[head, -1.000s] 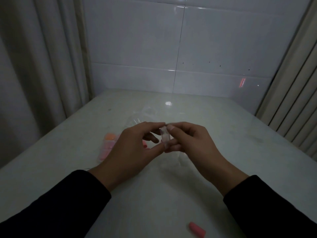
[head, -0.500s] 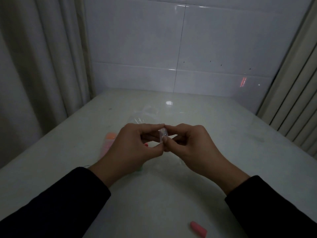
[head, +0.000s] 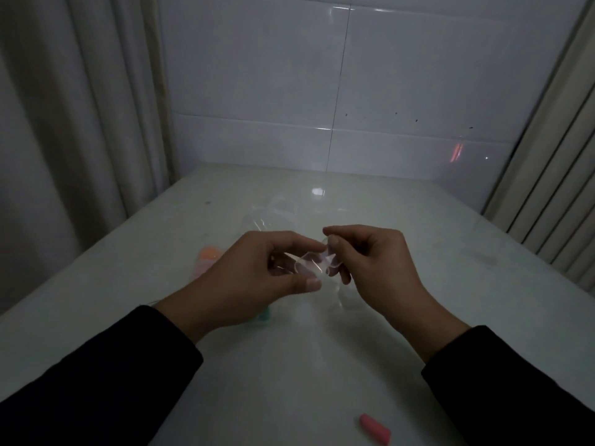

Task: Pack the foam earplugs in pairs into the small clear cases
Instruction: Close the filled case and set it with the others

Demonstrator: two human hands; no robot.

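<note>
Both hands, left hand [head: 257, 278] and right hand [head: 370, 262], pinch clear case [head: 314, 262] hinged open.

No readable text or labels; maybe too dim to tell

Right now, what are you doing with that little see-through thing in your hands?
A person is holding a small clear case above the table, gripped on one side by the left hand and pinched on the other by the right hand. It appears to be hinged partly open, with nothing visible inside. One pink earplug lies loose on the table near the person. More orange and pink earplugs sit behind the left hand, beside a crinkled clear bag.
</note>
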